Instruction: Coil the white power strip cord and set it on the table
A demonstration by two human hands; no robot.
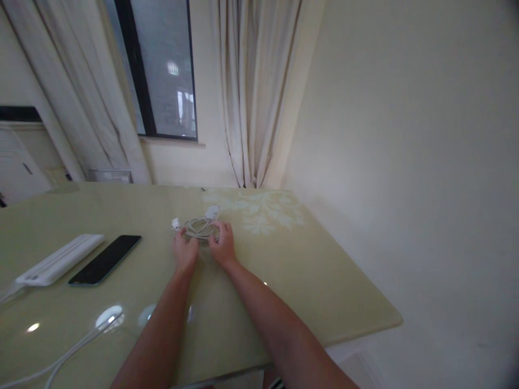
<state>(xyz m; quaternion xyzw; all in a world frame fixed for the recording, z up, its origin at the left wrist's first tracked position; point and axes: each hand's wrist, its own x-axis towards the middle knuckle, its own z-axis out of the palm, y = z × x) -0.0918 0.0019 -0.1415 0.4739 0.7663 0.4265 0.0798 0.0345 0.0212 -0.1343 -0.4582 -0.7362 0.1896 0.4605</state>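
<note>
A coiled white cable [198, 229] lies on the glossy pale green table, with a white block-like end [212, 212] at its far right and a small white plug [175, 222] at its far left. My left hand [186, 252] has its fingers closed on the near left side of the coil. On the right side, my right hand [224, 246] grips the loops between curved fingers and thumb. The hands partly hide the coil's near edge.
Left of my hands lie a black-screened phone [106, 260] and a white power bank or similar slab [62, 259]. Another white cable [79, 344] runs along the table [316, 292] at front left. A wall [405, 162] borders the right side; curtains [253, 97] hang beyond.
</note>
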